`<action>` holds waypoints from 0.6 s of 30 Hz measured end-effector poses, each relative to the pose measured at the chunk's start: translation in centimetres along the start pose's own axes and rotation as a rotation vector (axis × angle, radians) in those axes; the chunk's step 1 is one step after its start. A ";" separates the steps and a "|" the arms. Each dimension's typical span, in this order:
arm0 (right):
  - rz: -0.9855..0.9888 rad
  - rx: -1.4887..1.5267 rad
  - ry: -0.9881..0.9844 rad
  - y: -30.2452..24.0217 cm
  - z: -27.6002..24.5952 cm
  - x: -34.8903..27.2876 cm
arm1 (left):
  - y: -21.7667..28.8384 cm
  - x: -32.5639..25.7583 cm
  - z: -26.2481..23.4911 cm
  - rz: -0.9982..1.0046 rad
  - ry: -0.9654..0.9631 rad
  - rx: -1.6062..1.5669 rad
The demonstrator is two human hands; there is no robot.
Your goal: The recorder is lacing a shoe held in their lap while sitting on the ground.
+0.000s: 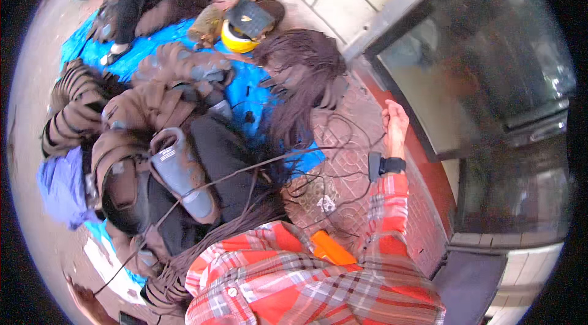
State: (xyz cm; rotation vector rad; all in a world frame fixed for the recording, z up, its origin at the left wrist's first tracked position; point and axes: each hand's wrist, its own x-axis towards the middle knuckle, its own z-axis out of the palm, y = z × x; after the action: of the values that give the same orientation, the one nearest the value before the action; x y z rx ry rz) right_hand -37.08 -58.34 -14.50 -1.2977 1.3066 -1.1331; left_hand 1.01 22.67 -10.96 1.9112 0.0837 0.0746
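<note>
Your right hand reaches out far right, over the brick pavement beside the red sill of the glass shopfront. Its fingers curl loosely together and grip nothing; a dark strap with a small device sits on that wrist. Just left of the hand lies a pile of long dark braided hair, partly on the blue tarp. Your left hand shows only at the lower left edge, and you cannot tell how its fingers stand. A yellow helmet rests farther off.

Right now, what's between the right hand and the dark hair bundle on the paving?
Head view: bare patterned brick paving crossed by thin dark strands separates the right hand from the hair bundle.
</note>
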 end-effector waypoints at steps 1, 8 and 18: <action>-0.005 -0.061 -0.206 -0.3 2.3 -1.0 | 0.3 -0.8 -0.3 0.038 -0.007 0.263; -0.030 -0.035 -1.100 1.2 19.9 -19.8 | 9.5 -6.1 30.7 0.524 -1.062 0.441; -0.617 -0.356 -1.153 3.5 23.6 -26.6 | 5.8 -8.1 39.6 0.295 -0.876 0.281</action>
State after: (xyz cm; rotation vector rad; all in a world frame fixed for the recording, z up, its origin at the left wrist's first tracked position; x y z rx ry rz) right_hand -14.21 -31.58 -20.70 -2.2160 0.2236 -0.3098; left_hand -3.20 -17.18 -18.88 2.0619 -0.8121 -0.6011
